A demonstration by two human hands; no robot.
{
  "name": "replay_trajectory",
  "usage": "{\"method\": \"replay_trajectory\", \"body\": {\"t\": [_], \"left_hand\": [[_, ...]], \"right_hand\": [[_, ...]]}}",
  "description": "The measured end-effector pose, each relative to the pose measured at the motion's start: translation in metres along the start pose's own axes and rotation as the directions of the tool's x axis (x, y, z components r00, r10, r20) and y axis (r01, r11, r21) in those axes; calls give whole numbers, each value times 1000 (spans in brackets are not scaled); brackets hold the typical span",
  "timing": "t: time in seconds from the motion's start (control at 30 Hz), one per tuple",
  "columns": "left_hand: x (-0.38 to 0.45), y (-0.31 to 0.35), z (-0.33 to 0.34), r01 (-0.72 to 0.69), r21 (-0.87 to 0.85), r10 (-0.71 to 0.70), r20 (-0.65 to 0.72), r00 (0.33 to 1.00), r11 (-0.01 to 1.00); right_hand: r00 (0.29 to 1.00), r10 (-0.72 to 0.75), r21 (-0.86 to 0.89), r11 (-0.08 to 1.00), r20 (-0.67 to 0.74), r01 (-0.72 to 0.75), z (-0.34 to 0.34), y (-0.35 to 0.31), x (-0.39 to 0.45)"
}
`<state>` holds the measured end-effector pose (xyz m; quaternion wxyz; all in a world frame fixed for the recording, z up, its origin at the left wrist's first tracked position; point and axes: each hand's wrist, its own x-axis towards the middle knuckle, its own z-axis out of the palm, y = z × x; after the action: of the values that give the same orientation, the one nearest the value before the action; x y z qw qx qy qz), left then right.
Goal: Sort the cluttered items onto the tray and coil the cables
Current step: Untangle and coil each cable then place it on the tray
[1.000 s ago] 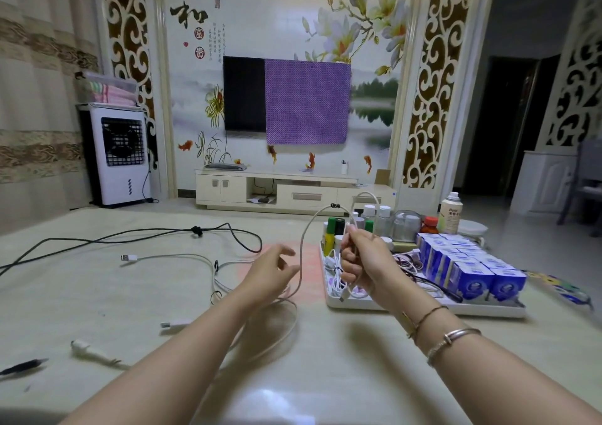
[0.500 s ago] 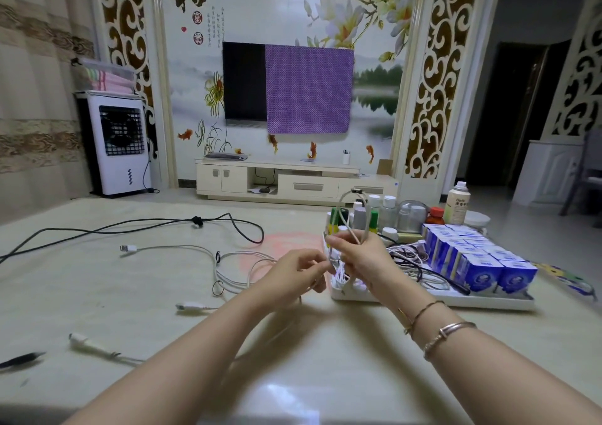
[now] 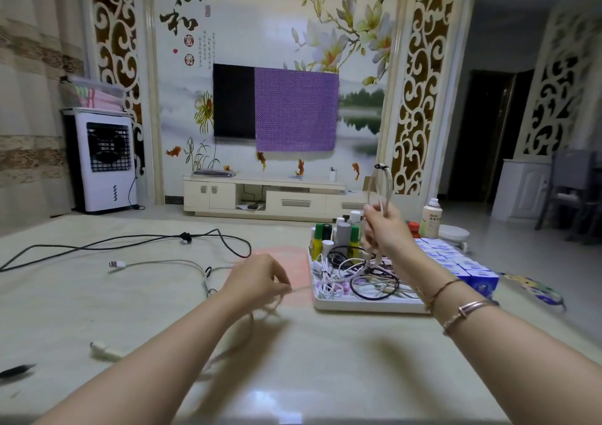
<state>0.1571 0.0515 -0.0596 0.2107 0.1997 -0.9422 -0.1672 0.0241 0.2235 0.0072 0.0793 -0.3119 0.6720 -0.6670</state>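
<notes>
Tray (image 3: 365,305) largely loaded; right hand (image 3: 384,229) grips white cable loops (image 3: 379,186), left hand (image 3: 257,283) pinches its slack; black cable (image 3: 130,239) and USB cable (image 3: 156,263) remain uncoiled.

The black cable (image 3: 97,245) runs off the left edge — pale cable (image 3: 247,323) below the left hand (image 3: 257,281) blurred.

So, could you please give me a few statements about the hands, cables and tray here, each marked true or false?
1. The right hand holds folded loops of a white cable above the tray. True.
2. The left hand rests flat and empty on the table. False: it pinches the cable's free run.
3. The black cable lies in the tray. False: it lies on the table, left of the tray.
4. Blue boxes sit at the tray's right side. True.
</notes>
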Motion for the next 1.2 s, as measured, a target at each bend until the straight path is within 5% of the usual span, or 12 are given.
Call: {"method": "replay_trajectory", "body": {"t": [0.17,0.27,0.47,0.77,1.07,1.13,1.2], "left_hand": [[-2,-2,4,15,-196,-2,66,998,981],[-1,5,15,9,-297,33,138,990,955],[0,-4,32,-40,-58,52,211,976,997],[-12,-27,23,26,-240,12,154,988,970],[-15,-47,22,149,-131,-146,36,989,980],[-15,-46,20,146,-122,-145,17,989,982],[-12,-43,20,144,-170,-141,28,990,975]], "right_hand": [[998,-6,-13,1000,60,7,-6,3,-2],[985,40,-209,978,165,-5,-1,9,-8],[913,258,-527,848,316,-57,17,42,-22],[840,388,-837,531,379,132,52,65,-42],[851,319,-839,496,417,226,53,68,-49],[873,306,-812,562,381,157,53,69,-47],[892,289,-671,741,346,20,52,67,-44]]}}
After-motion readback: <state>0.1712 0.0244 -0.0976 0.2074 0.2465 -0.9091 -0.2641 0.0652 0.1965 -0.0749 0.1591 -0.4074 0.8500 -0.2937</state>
